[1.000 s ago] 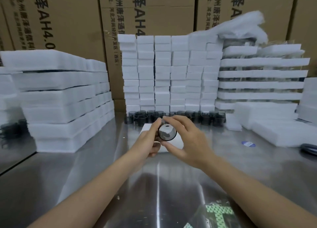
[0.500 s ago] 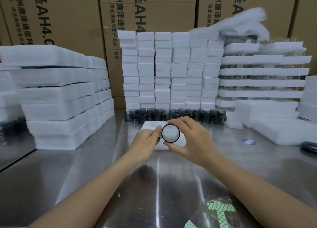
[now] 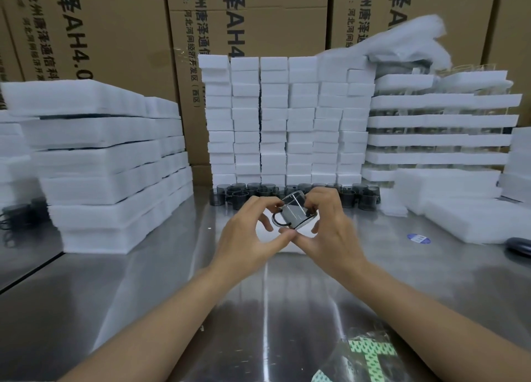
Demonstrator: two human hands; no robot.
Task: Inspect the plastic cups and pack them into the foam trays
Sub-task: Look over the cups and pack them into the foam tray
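Grey cup (image 3: 296, 215) held between left hand (image 3: 244, 238), right hand (image 3: 330, 229); cup row (image 3: 238, 193) behind.

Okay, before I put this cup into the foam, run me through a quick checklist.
1. Grip on the cup: ok, left hand and right hand both pinch it.
2. Upright for packing: not ok, it lies tilted.
3. Cracks or scratches: cannot tell.
4. Foam piece under the hands: ok; its pockets, cannot tell.
5. More waiting: ok, a row of cups stands behind.
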